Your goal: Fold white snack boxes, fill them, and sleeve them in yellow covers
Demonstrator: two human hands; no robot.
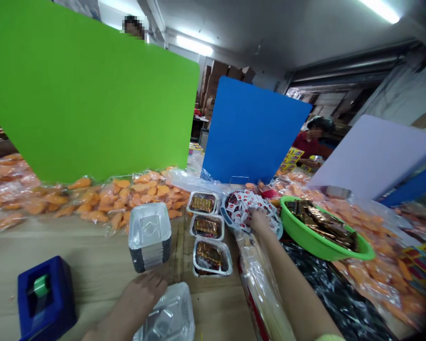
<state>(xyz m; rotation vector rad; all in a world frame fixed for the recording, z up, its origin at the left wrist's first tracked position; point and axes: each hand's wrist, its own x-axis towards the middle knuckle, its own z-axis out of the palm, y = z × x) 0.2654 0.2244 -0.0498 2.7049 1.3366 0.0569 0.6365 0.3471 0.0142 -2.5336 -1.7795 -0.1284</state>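
My left hand [145,288] is at the near side of the table, its curled fingers at the left rim of a foil tray [173,315]; the thumb is hidden. That tray shows no contents. My right hand [259,220] reaches into a blue bowl [279,232] heaped with small white and red sachets [243,201]; its fingertips are hidden among them. Between the hands stand three filled foil trays [213,255] in a column, each with a brown-gold packet on top. A tall stack of foil trays [150,232] rises just beyond my left hand.
A green basin [315,244] of brown-gold packets stands right of the bowl. Clear plastic packaging [261,274] lies under my right forearm. At left is a blue tape dispenser [62,293]. Bagged orange pieces [117,199] line the back, before upright green [110,94] and blue boards [252,128].
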